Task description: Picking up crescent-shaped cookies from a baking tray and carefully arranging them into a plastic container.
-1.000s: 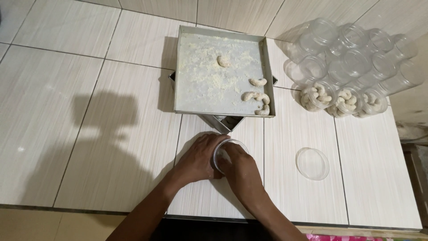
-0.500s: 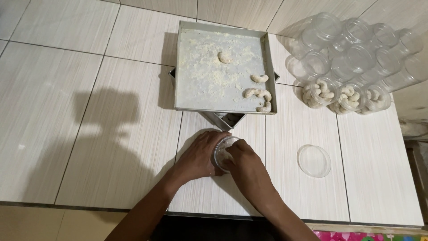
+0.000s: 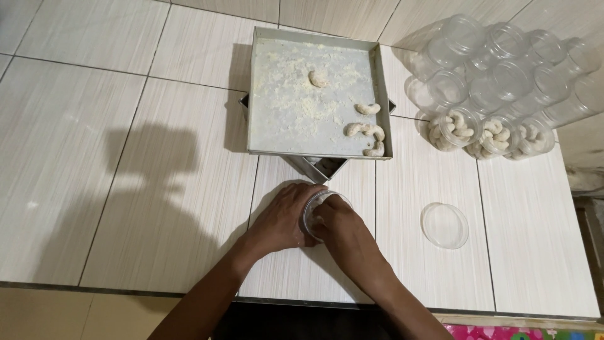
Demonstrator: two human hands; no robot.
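Both hands meet over a small clear plastic jar (image 3: 319,214) that sits on the tiled tabletop (image 3: 157,208) just below the baking tray. Left hand (image 3: 283,217) wraps around the jar's left side, its grip curled closed against the wall. Right hand (image 3: 343,230) covers the mouth of the jar from the right, fingers bent down into or over the opening; whether they pinch anything inside, I cannot tell from here.

Above the hands lies a square metal baking tray (image 3: 314,94), dusted with pale crumbs, resting on top of another tray (image 3: 318,167) whose corner pokes out beneath it. Four crescent-shaped cookies (image 3: 365,129) remain on it, one alone near the middle and the others along the right edge.

To the right of the hands, well apart from the jar, a round clear lid (image 3: 445,225) lies flat on the tabletop. Farther up on the right stands a cluster of empty clear jars (image 3: 503,56), and in front of them three jars filled with cookies (image 3: 487,135), side by side and open-topped.
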